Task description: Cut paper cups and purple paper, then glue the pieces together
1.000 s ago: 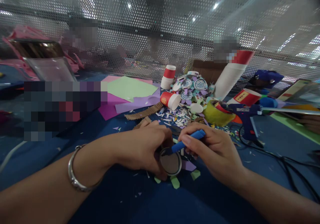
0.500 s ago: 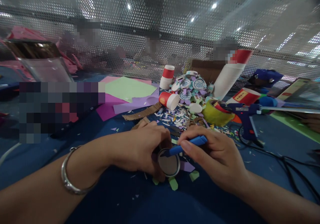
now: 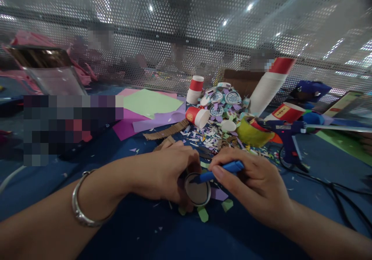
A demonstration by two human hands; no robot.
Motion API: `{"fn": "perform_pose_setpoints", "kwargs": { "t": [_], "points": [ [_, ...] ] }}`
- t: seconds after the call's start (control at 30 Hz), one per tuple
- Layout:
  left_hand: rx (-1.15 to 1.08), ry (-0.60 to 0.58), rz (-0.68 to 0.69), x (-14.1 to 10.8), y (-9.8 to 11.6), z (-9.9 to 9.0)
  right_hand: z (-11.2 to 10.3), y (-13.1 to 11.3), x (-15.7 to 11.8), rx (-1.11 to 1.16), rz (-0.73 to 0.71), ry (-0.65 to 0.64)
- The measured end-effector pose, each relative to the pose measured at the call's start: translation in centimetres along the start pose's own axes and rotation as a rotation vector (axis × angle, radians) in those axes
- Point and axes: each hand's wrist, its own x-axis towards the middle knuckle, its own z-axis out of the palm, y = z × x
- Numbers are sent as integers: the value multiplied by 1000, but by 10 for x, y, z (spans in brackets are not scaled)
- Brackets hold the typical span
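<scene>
My left hand (image 3: 170,174) is closed round a small paper cup piece (image 3: 198,193), its round grey-white face turned up toward me. Green and purple paper tabs (image 3: 218,194) stick out around that piece. My right hand (image 3: 251,182) grips a blue marker (image 3: 223,171) between thumb and fingers. The marker's tip rests on or just over the upper part of the round face; whether it touches I cannot tell. Dark marks by the tip are too small to make out.
Behind the hands lie paper scraps (image 3: 200,136), a tipped red-and-white cup (image 3: 197,116) and a pile of decorated cup pieces (image 3: 225,97). Coloured sheets (image 3: 148,102) are at back left. A blue glue gun (image 3: 287,136) with a black cable, and a leaning cup stack (image 3: 270,87), stand right.
The whole view has shifted very slightly. The marker's back end is a little farther right and lower, and both hands keep their holds.
</scene>
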Motion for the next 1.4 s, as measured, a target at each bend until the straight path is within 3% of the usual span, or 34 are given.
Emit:
{"fn": "perform_pose_setpoints", "kwargs": {
  "t": [0.33, 0.77, 1.4],
  "points": [
    [-12, -8, 3, 0, 0, 0, -2, -1, -2, -8, -62, -5],
    [-34, -13, -2, 1, -3, 0, -7, -2, -3, 10, -12, -67],
    [-13, -9, -11, 0, 0, 1, -13, 4, 0, -57, 42, 19]
  ]
}}
